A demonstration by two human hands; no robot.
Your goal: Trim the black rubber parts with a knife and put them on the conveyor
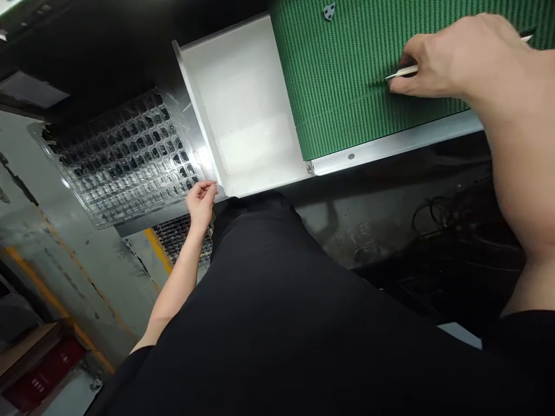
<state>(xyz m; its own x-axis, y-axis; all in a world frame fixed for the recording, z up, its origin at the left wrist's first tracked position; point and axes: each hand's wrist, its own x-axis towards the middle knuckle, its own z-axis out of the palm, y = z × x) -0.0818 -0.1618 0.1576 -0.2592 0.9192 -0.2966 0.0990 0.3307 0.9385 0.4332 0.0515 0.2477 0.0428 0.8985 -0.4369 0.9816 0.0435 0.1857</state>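
Note:
My right hand [446,60] is closed around a slim pale tool [406,71] with a thin metal tip, which points left just over the green ribbed belt [338,104]. Its kind is hard to tell. A small grey piece with dark spots [329,11] lies on the belt near the top of the view. My left hand [202,201] has its thumb and fingers pinched together at the near left corner of the white tray [247,110]. Whatever those fingertips hold, if anything, is too small to make out. Beside that hand lies a clear plastic blister tray [125,156] with small dark parts in many pockets.
A metal rail [390,141] edges the belt on the near side. Another tray of dark parts [177,237] sits lower, below the bench. Cables [433,214] hang in shadow at the right. A red box [43,372] stands at the lower left.

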